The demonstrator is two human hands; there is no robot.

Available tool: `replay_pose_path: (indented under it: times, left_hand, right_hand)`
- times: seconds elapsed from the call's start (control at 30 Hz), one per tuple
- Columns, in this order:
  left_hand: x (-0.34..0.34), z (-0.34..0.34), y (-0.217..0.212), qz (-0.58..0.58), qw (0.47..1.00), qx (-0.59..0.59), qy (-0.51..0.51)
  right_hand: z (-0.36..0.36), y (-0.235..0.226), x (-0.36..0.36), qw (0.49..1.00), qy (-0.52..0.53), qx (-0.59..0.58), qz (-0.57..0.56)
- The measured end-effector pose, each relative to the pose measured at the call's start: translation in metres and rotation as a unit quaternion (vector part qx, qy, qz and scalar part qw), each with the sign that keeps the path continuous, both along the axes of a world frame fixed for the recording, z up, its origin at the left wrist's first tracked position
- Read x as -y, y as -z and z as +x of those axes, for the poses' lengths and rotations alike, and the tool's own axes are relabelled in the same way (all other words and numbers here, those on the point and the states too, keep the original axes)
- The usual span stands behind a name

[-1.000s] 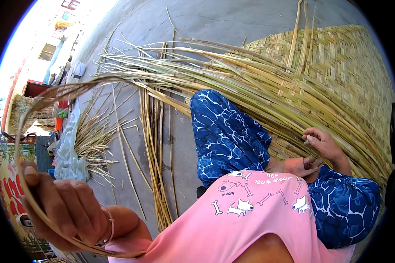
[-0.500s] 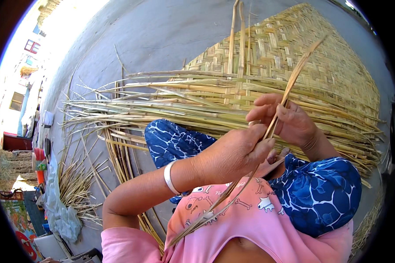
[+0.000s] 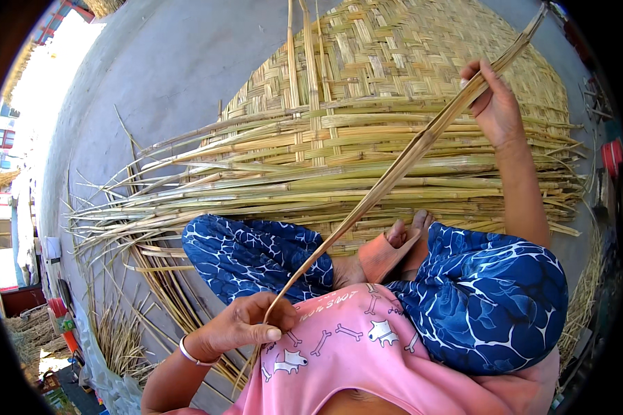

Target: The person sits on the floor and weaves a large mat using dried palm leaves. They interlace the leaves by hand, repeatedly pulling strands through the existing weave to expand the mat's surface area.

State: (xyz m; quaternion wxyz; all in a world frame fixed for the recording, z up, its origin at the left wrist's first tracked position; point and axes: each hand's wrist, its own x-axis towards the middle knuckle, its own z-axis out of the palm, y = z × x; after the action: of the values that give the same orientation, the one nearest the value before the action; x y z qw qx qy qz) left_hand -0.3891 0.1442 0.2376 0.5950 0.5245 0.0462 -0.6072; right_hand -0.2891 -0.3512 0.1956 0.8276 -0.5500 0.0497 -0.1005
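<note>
A long, flattened reed strip (image 3: 394, 173) runs slantwise across the view, from low near my lap up to the far right. Low down at the left, my left hand (image 3: 255, 322) pinches its narrower part between thumb and fingers, a white bangle on the wrist. Up at the right, my right hand (image 3: 490, 97) grips the strip near its wider, split end, with that arm stretched out. Beneath lies a woven reed mat (image 3: 394, 48) in a zigzag pattern, and loose reed strips (image 3: 256, 187) lie across its near edge, beyond my knees.
More loose reeds (image 3: 180, 297) lie on the grey ground (image 3: 166, 69) at the left, beside a pale plastic sheet (image 3: 111, 373). My knees in blue patterned trousers (image 3: 498, 297) and an orange sandal (image 3: 381, 257) are close to the mat. A red object (image 3: 612, 158) is at the far right.
My hands have moved well apart along the strip: the left down toward my lap, the right up and outward. The strip now stretches between them. The view has shifted.
</note>
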Motion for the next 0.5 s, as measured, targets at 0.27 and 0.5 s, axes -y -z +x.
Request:
replay_pose_path:
  times: [0.27, 0.5]
  left_hand:
    - [-0.039, -0.025, 0.015, 0.053, 0.998, -0.035, -0.011]
    - [-0.108, -0.088, 0.036, 0.139, 0.984, -0.106, 0.035]
  right_hand:
    - [0.004, -0.006, 0.102, 0.989, 0.145, -0.018, -0.038]
    - [0.016, -0.014, 0.094, 0.987, 0.151, -0.029, -0.052]
